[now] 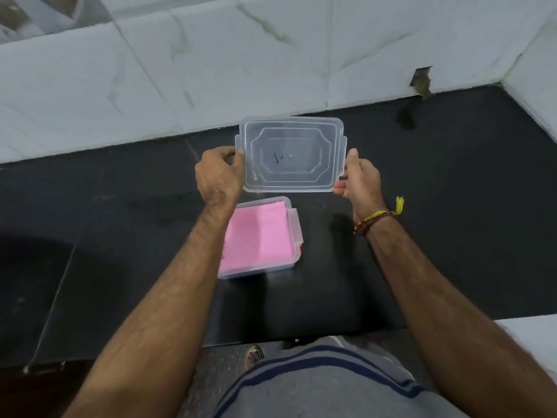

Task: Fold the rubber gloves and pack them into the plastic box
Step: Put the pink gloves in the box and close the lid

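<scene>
A clear plastic lid [290,154] hangs in the air above the black counter, held flat by both hands. My left hand [217,176] grips its left edge and my right hand [358,178] pinches its right edge. Below the lid, nearer to me, the clear plastic box [296,224] sits on the counter with folded pink rubber gloves [258,236] lying flat inside it. My left forearm hides the box's left side.
The black counter [452,191] runs along a white marble-tiled wall [211,70], with a small hole in the wall [421,79] at the back right. The counter's front edge lies just before my body.
</scene>
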